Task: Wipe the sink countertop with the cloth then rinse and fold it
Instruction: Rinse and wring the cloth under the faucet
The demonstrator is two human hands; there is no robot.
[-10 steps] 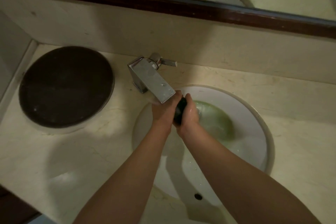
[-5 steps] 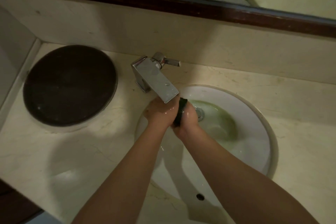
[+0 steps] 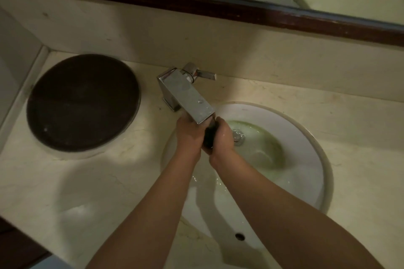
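A small dark cloth (image 3: 210, 136) is bunched between my two hands, right under the spout of the chrome faucet (image 3: 185, 95). My left hand (image 3: 189, 135) presses on its left side and my right hand (image 3: 223, 137) closes on its right side. Only a narrow dark strip of the cloth shows between the palms. Both hands hang over the left part of the white round sink (image 3: 306, 137), where greenish water pools around the drain (image 3: 237, 136). The beige marble countertop (image 3: 87, 181) surrounds the basin.
A dark round lid or tray (image 3: 84, 102) lies on the counter to the left of the faucet. The faucet lever (image 3: 205, 74) points right. A mirror with a dark wooden frame (image 3: 218, 8) runs along the back wall. The overflow hole (image 3: 239, 236) sits at the sink's near side.
My hands have stayed clasped on the cloth under the spout, shifting slightly back and forth as they squeeze it. The pooled water has swirled and spread in the basin.
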